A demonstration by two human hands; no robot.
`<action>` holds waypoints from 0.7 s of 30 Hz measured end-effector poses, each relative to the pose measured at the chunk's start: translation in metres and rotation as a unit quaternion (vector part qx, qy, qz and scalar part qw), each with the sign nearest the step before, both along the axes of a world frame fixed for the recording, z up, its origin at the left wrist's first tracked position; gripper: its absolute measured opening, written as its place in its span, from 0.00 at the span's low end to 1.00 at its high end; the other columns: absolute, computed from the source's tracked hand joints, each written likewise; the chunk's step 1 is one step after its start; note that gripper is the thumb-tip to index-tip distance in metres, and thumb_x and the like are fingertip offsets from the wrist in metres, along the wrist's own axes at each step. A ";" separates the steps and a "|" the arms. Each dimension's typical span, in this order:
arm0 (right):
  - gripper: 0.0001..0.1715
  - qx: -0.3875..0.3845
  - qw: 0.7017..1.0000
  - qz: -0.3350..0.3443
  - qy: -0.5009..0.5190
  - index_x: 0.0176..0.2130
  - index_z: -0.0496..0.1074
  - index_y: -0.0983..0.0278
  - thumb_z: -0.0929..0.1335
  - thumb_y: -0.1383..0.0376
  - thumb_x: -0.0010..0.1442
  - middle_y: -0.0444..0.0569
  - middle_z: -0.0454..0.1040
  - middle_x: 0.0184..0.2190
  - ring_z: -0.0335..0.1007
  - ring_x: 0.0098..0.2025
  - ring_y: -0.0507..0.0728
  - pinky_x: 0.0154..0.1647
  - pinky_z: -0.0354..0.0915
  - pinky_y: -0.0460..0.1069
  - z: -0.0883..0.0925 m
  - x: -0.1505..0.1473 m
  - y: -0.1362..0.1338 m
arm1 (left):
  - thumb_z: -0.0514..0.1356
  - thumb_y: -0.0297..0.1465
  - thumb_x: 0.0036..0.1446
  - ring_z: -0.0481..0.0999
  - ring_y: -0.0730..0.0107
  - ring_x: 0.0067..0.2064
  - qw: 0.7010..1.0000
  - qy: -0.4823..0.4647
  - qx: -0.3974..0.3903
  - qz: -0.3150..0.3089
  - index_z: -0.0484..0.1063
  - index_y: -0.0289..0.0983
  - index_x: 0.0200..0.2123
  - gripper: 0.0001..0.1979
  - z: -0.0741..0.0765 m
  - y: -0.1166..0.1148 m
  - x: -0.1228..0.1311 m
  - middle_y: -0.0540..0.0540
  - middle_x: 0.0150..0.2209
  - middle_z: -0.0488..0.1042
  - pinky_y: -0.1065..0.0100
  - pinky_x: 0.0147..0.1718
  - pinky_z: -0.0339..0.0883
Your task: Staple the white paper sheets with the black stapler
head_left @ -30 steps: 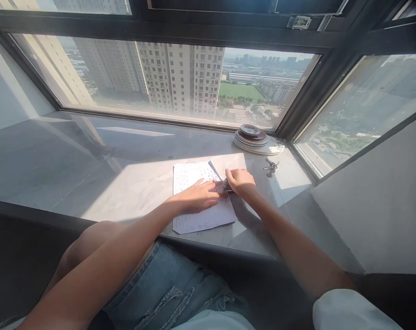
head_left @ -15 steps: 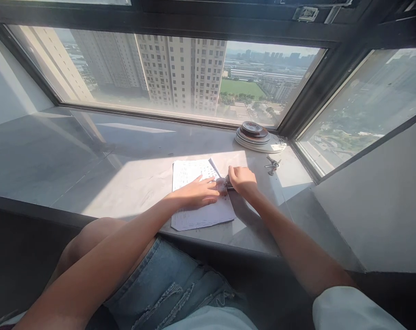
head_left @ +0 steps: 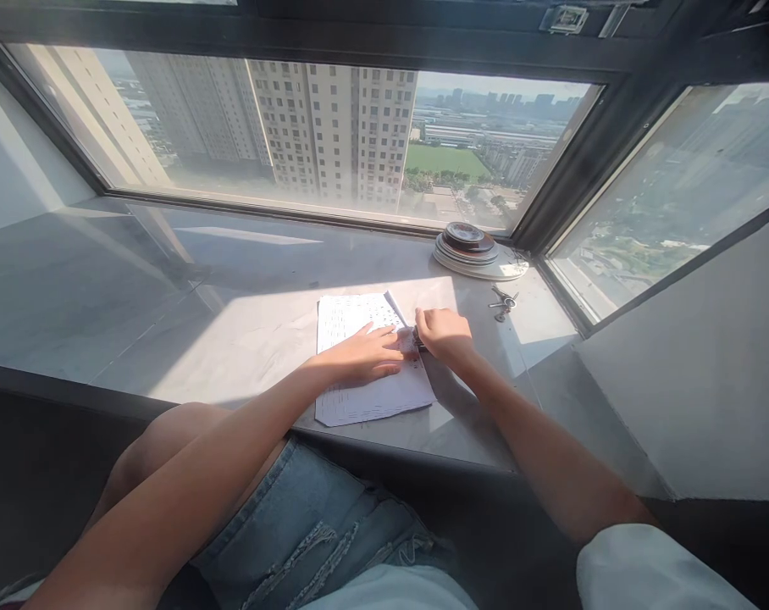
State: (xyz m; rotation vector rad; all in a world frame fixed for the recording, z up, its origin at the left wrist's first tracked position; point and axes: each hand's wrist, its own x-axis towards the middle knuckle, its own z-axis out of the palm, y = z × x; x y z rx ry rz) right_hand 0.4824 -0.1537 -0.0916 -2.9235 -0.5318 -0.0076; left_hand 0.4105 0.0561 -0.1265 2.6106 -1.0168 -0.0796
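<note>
A stack of printed white paper (head_left: 378, 402) lies on the stone window sill (head_left: 257, 339), its right edge partly lifted or folded near the top. Across the paper's middle rests my left hand (head_left: 368, 354), palm down with the fingers spread. At the paper's right edge my right hand (head_left: 445, 335) is closed round a small dark metal object (head_left: 417, 340). Most of that object is hidden by the fingers, so I cannot make out what it is. The left fingertips lie close beside it.
Stacked plates or lids (head_left: 467, 250) stand by the window corner. A bunch of keys (head_left: 503, 302) lies to the right of my right hand. The sill's front edge (head_left: 410, 453) is just above my lap. Window frames border the back and right.
My right hand has shifted very slightly left along the paper's edge. My left hand stays flat on the paper.
</note>
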 end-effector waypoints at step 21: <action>0.31 -0.010 0.997 0.055 -0.045 0.37 0.82 0.64 0.57 0.57 0.79 0.60 0.84 0.42 0.79 0.45 0.64 0.43 0.64 0.53 -0.010 -0.001 -0.001 | 0.53 0.44 0.76 0.57 0.51 0.77 1.000 0.008 -0.030 -0.003 0.74 0.57 0.67 0.21 -0.007 0.002 0.005 0.49 0.74 0.66 0.43 0.77 0.42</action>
